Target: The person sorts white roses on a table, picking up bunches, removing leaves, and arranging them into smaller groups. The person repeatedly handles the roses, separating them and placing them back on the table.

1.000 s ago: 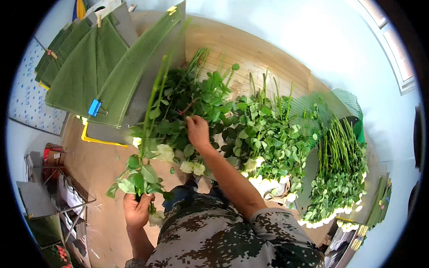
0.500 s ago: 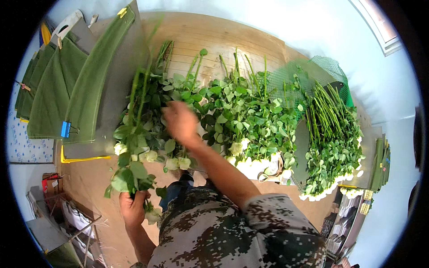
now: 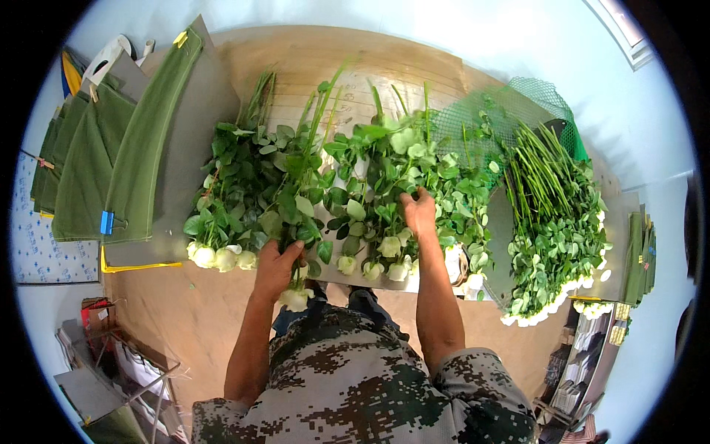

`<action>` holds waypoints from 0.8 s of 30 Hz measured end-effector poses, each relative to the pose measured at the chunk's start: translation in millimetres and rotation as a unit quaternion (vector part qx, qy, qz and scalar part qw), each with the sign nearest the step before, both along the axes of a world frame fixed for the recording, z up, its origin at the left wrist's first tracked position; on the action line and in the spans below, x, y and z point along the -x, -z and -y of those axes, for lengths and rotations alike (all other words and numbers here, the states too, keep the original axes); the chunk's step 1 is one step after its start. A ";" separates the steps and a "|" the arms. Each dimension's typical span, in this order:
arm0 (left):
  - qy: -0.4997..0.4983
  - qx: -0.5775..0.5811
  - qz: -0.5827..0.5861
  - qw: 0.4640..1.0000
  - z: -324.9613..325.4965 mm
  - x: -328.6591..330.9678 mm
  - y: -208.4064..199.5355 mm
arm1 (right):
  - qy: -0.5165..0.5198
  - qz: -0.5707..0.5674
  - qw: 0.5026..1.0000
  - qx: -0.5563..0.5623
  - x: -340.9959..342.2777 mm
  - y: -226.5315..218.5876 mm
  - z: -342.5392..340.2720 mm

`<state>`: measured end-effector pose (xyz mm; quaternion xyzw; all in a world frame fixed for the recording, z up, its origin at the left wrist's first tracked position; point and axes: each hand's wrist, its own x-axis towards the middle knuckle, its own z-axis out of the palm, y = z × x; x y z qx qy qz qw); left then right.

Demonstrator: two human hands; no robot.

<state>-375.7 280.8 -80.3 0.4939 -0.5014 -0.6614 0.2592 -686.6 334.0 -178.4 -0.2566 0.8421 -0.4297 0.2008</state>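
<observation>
My left hand [image 3: 276, 268] is closed round the stem of a white rose [image 3: 296, 299], just above its bloom. The bloom hangs past the table's front edge, with the leafy stem running up and away from me. Over the middle pile of white roses [image 3: 392, 170], my right hand [image 3: 420, 214] has its fingers closed on a rose stem among the leaves; foliage partly hides the grip. At the left lies another pile of white roses [image 3: 240, 159], blooms toward me and bare stems at the back.
A big bunch of white roses [image 3: 551, 222] lies at the right beside green netting [image 3: 510, 111]. Green cloths [image 3: 151, 140] hang over upright boards at the left, one with a blue clip [image 3: 108, 222]. Metal racks [image 3: 140, 377] stand below. Markings show on the wooden tabletop [image 3: 296, 96].
My left hand has risen to the right with its rose, bringing it over the table edge. My right hand has moved right, from the left pile to the middle pile.
</observation>
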 end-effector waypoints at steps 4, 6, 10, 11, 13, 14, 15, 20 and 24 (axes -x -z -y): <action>0.021 0.009 -0.005 1.000 5.8 32.1 20.1 | 0.004 -0.027 0.993 0.115 -34.5 -39.2 2.6; 0.021 0.004 -0.030 0.999 7.7 44.8 21.2 | 0.024 -0.082 0.989 0.118 -44.4 -59.0 1.9; 0.031 0.029 -0.005 0.999 4.1 60.7 13.7 | -0.036 -0.111 0.980 0.158 -62.5 -82.6 -0.8; 0.018 0.052 -0.007 0.998 2.9 66.6 12.9 | -0.066 -0.091 0.984 0.140 -77.4 -91.0 -1.3; 0.028 0.037 0.010 0.999 6.1 72.3 12.3 | -0.157 -0.080 0.979 0.104 -109.9 -91.6 -3.0; 0.052 -0.003 0.030 0.998 10.7 70.1 15.2 | -0.217 -0.107 0.962 0.126 -125.7 -78.3 -6.6; 0.070 -0.044 0.051 0.995 12.3 68.1 15.4 | -0.207 -0.085 0.968 0.109 -144.1 -83.0 -7.9; -0.004 -0.092 -0.028 0.995 7.1 47.4 26.0 | -0.231 0.108 0.957 0.139 -127.6 -75.7 -14.1; -0.048 -0.084 -0.070 0.993 5.8 41.1 27.3 | -0.089 -0.196 0.976 -0.026 -74.3 -34.3 -5.4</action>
